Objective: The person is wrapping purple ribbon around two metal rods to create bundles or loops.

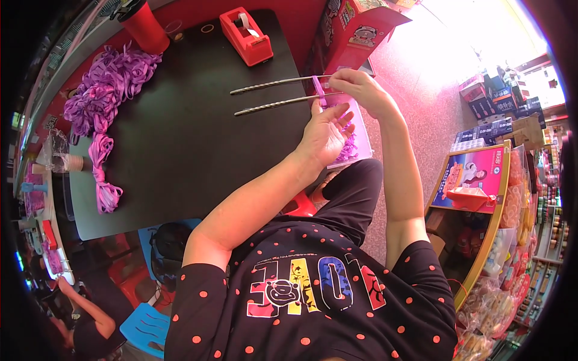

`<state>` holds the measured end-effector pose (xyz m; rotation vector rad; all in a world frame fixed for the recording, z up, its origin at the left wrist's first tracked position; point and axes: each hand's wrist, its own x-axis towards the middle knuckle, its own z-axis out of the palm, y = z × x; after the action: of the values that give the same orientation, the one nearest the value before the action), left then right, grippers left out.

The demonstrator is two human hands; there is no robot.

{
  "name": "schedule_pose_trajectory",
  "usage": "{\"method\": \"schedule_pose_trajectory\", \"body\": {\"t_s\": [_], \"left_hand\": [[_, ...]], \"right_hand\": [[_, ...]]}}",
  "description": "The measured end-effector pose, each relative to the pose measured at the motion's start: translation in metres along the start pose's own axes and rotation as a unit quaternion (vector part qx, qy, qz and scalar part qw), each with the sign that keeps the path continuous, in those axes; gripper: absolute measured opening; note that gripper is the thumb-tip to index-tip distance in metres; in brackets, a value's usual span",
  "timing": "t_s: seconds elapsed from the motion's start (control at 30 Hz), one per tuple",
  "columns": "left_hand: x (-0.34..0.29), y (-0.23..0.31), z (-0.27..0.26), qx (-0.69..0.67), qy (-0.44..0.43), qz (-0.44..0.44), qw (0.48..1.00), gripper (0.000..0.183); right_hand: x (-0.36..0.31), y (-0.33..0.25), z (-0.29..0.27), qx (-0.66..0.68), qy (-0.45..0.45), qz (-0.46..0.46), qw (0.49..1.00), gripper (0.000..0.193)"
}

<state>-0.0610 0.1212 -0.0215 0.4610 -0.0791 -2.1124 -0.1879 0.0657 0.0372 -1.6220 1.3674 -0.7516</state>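
Two rods (271, 85) are carrying purple ribbon (318, 87) beside the worktop (180, 132).
Right fingers (344, 76) are seemingly grasping rods, left fingers (338, 111) loosely curling; ribbon, likely soft, is inviting pinching mid-span.

Upper rod's (274, 85) right end hidden at right hand (364, 93); tub (365, 139), below grip, part-hidden; worker (90, 334), far lower left, cut off.

Lettering (297, 289) stands on the shirt (325, 325), red carton (356, 41) and poster (481, 165).
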Motion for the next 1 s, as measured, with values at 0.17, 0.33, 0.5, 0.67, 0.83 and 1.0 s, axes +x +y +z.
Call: {"method": "schedule_pose_trajectory", "body": {"t_s": [0.17, 0.33, 0.5, 0.67, 0.83, 1.0], "left_hand": [[-0.004, 0.0, 0.004, -0.03, -0.019, -0.001, 0.999, 0.041], [-0.004, 0.001, 0.003, -0.046, -0.006, -0.003, 0.999, 0.042], [-0.001, 0.001, -0.002, -0.028, -0.033, -0.006, 0.999, 0.065], [-0.004, 0.002, 0.003, -0.032, -0.024, -0.011, 0.999, 0.059], [-0.006, 0.005, 0.006, -0.035, -0.005, -0.013, 0.999, 0.055], [-0.006, 0.005, 0.005, -0.086, 0.002, -0.037, 0.996, 0.046]], "right_hand": [[0.019, 0.014, 0.004, -0.021, -0.063, 0.052, 0.996, 0.023], [0.027, 0.023, 0.007, -0.041, -0.072, 0.056, 0.995, 0.022], [0.031, 0.028, 0.008, -0.059, -0.074, 0.051, 0.994, 0.022], [0.034, 0.033, 0.007, -0.082, -0.069, 0.062, 0.992, 0.023], [0.032, 0.032, 0.009, -0.087, -0.061, 0.08, 0.991, 0.03], [0.028, 0.082, 0.008, 0.248, -0.082, 0.166, 0.951, 0.035]]}}
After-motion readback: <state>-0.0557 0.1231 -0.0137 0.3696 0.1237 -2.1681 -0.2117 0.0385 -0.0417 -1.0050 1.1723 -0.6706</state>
